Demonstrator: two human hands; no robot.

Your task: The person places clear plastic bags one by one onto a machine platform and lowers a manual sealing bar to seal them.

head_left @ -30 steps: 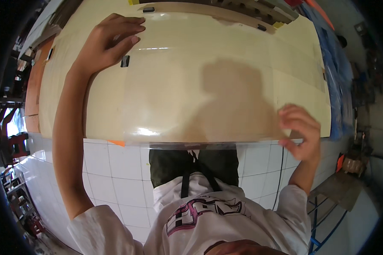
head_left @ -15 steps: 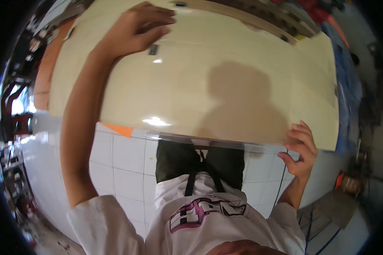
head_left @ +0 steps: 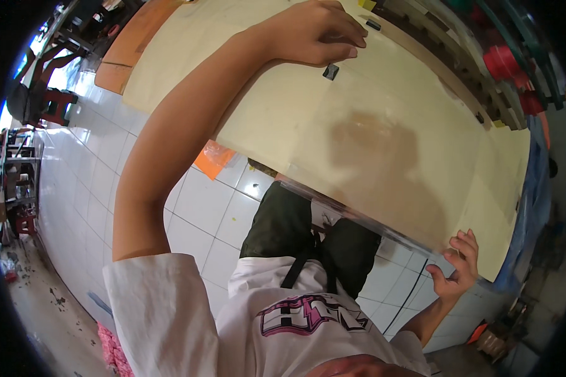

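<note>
My left hand [head_left: 321, 36] rests palm down near the far side of a cream-coloured sheet [head_left: 283, 107] covering the table. Its fingers are bent, the thumb a little apart from them, and nothing shows between them. Just beside the thumb lies a small dark block [head_left: 331, 71]; a second dark block [head_left: 373, 25] sits farther back. My right hand [head_left: 460, 264] is at the near right edge of the sheet, fingers spread and thumb apart, with nothing visible in it. Glossy clear film [head_left: 352, 210] seems to lie over the sheet and along its near edge.
A long wooden bar [head_left: 449, 78] runs along the far edge, with red spools [head_left: 502, 63] behind it. Blue plastic [head_left: 529, 207] hangs at the right. An orange piece [head_left: 213, 161] shows below the near edge. A red stool [head_left: 58, 107] stands at the far left.
The view has turned and shifted, so the table now slants down to the right. Both hands keep about the same places on the sheet, left at the far side and right at the near edge.
</note>
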